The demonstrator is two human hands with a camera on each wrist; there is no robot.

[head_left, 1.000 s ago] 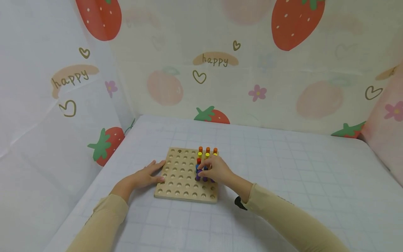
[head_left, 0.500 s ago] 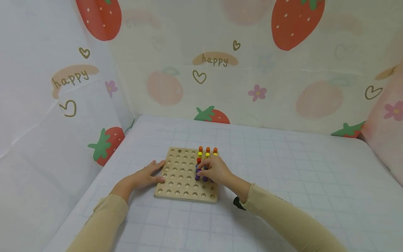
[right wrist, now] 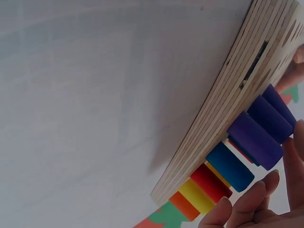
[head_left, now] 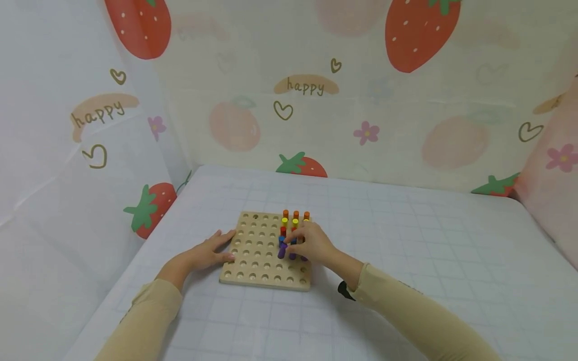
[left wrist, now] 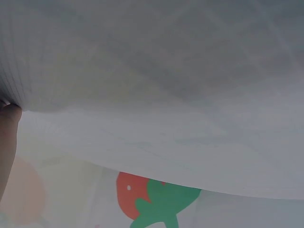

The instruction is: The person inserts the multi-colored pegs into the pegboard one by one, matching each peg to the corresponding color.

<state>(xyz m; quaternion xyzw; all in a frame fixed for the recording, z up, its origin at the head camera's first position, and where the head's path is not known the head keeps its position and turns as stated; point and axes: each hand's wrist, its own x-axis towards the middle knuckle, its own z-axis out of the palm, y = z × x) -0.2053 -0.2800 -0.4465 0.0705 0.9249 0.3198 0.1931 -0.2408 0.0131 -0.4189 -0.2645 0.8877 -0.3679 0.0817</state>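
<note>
My right hand (head_left: pixel 313 244) pinches a purple peg (head_left: pixel 282 251) between thumb and forefinger, over the right part of a wooden peg board (head_left: pixel 262 286). This peg leans, its lower end at the board's surface. Beside it stand two more purple pegs, partly covered by the hand; one purple peg (right wrist: pixel 255 141) shows large in the right wrist view. Behind them rise rows of blue (right wrist: pixel 230 166), red (right wrist: pixel 211 183), yellow (right wrist: pixel 196 195) and orange pegs (head_left: pixel 295 214). At the board's left edge rests my left hand (head_left: pixel 198 254), fingers extended and thumb on the rim.
Round holes cover the board's left side and front rows. A white cloth with a faint grid covers the table (head_left: pixel 406 260). Printed curtains (head_left: pixel 361 100) with strawberries stand behind and at both sides. A dark object (head_left: pixel 345 290) sits under the right cuff.
The purple peg in my right hand has tilted and shifted slightly, showing more of the blue peg behind it. My left hand stays at the board's edge. The head view has turned slightly right.
</note>
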